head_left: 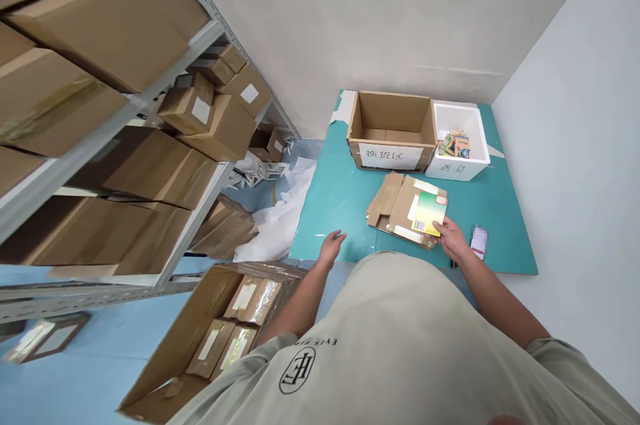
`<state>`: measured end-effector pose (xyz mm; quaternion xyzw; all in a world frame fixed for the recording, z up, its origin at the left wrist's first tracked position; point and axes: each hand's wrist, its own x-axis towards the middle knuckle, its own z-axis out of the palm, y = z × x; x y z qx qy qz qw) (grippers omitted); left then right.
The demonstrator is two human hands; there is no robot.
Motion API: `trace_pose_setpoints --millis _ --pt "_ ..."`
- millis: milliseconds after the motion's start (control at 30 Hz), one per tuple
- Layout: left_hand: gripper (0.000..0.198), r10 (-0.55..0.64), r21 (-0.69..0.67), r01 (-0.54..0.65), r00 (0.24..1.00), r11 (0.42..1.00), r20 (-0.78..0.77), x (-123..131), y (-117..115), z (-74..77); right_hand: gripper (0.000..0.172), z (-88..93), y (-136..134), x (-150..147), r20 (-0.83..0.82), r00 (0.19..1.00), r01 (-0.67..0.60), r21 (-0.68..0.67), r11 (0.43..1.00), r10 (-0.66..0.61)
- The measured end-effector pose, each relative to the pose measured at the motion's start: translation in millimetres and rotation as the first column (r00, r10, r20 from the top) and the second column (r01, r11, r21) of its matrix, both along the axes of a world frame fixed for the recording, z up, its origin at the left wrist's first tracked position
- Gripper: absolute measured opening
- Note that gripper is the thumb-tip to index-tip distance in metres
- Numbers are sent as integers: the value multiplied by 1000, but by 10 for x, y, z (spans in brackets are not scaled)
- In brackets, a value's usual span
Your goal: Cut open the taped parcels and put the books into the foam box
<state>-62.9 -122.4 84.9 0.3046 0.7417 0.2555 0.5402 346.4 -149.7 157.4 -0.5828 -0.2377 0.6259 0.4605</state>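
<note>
My right hand [451, 238] pinches the lower right corner of a flat green-and-yellow booklet [431, 210] with a barcode and a small red-edged sticker. Beneath the booklet, an opened cardboard box [387, 202] lies with its flaps spread on the green table [335, 195]. My left hand [332, 246] hovers by the table's front edge, fingers apart and nothing in them. A labelled cardboard bin [393, 157] stands behind the opened box. Beside it, a white foam box [477, 162] contains several small colourful packets [457, 143].
A phone-like item [479, 242] lies near the table's front right. Shelves [193, 222] full of cartons line the left. On the floor stand a large open carton [165, 352] holding several small boxes [215, 345], and white sheets [280, 218]. Walls border the back and right.
</note>
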Motion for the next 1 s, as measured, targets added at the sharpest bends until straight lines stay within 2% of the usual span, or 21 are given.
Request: trace_pose_setpoints --millis 67,133,233,333,400,500,567,633,700,767,800,833,900,1000 --pt "49 -39 73 27 986 997 160 441 165 202 64 138 59 81 1 999 -48 51 998 48" --pt "50 -151 199 94 944 975 294 884 283 410 63 251 88 147 -11 996 -84 100 991 86" --pt "56 -295 331 157 857 931 423 1527 305 657 62 332 71 233 -37 988 -145 152 978 152" --pt "61 -439 419 254 786 872 436 2046 191 803 61 306 33 338 -32 967 -243 171 955 252" --pt "55 -480 479 296 815 826 325 2257 112 875 61 266 27 430 -20 961 -269 157 950 275" --pt "44 -360 570 318 932 758 -41 2375 57 1006 75 247 54 546 -10 982 -185 124 975 188" --pt "44 -251 635 380 924 672 -287 2400 44 1129 90 285 78 546 -33 987 -149 157 976 156" --pt "39 -211 696 474 876 539 -433 2455 16 1278 96 357 100 457 -100 972 -185 245 952 215" --pt "30 -223 748 544 839 380 -497 2552 -37 1439 92 452 122 315 -186 932 -238 334 912 312" --pt "34 -232 777 581 813 242 -535 2647 -102 1592 84 567 153 193 -270 892 -253 368 895 363" --pt "40 -225 782 592 803 193 -552 2673 -132 1659 82 633 173 160 -308 879 -245 366 898 365" --pt "45 -214 783 601 795 159 -567 2677 -158 1719 83 706 195 150 -342 871 -228 358 905 354" --pt "52 -187 785 606 793 132 -580 2614 -194 1816 88 875 237 190 -393 857 -191 356 915 333" --pt "44 -127 809 575 817 120 -562 2413 -211 1916 95 1166 274 299 -435 826 -177 405 897 359"
